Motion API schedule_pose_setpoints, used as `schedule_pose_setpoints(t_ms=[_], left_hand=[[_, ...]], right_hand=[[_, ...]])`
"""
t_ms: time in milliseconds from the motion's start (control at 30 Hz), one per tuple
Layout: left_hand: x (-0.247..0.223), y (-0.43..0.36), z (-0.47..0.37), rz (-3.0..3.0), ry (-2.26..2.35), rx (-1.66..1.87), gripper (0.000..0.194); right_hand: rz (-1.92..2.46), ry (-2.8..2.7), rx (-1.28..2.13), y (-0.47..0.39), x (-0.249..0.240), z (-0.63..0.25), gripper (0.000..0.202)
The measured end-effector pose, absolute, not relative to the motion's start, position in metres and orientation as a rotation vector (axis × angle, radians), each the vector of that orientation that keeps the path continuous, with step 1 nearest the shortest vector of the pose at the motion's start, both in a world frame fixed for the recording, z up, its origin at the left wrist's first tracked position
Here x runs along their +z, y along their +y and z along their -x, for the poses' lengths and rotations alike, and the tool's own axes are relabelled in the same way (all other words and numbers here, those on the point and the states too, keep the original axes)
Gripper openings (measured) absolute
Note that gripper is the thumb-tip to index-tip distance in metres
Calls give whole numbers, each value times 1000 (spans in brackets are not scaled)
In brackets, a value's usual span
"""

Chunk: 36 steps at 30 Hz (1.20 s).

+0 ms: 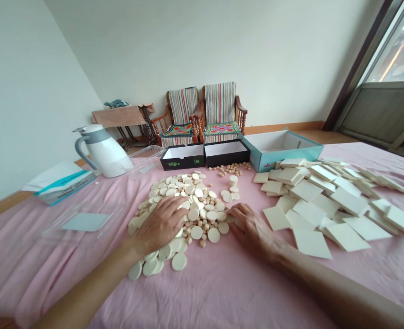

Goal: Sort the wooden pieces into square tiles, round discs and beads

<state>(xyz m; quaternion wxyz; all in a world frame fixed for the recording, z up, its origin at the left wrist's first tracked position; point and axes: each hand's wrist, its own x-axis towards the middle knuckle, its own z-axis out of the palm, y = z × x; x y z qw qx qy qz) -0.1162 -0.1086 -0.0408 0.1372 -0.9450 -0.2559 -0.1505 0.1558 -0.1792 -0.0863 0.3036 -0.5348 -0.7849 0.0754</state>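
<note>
A pile of pale round wooden discs (pixel 213 235) mixed with small wooden beads (pixel 202 243) lies on the pink cloth. My left hand (pixel 164 223) rests on the left part of this pile, palm down with its fingers apart. At the pile's right edge is my right hand (pixel 252 228), its fingers curled down and close together near a few discs; whatever is under the fingertips is hidden. Just beyond, a short stack of discs (pixel 233 180) stands with loose discs around it. Further back lies a separate group of small beads (pixel 231 169).
Square wooden tiles (pixel 308 242) are heaped on the right. Two black boxes (pixel 183 163) (pixel 226 158) and a teal box (pixel 280 159) stand at the back. On the left are a white jug (pixel 108 155), clear plastic trays (pixel 85 221) and a teal-and-white package (pixel 63 185). Two chairs stand beyond.
</note>
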Motion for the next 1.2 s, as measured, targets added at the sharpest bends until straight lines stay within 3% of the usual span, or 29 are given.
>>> schedule_pose_setpoints(t_ms=[533, 733, 967, 1200], left_hand=[[-46, -31, 93, 2780, -880, -582, 25], [-28, -56, 98, 2830, -817, -621, 36], [-22, -146, 135, 3062, -487, -109, 79], [-47, -153, 154, 2865, -523, -46, 58]], right_hand=[[1425, -2071, 239, -179, -89, -158, 21], [1425, -2104, 246, -179, -89, -160, 24], [1397, -2116, 213, -178, -90, -160, 22], [1389, -2100, 176, -179, -90, -161, 23]])
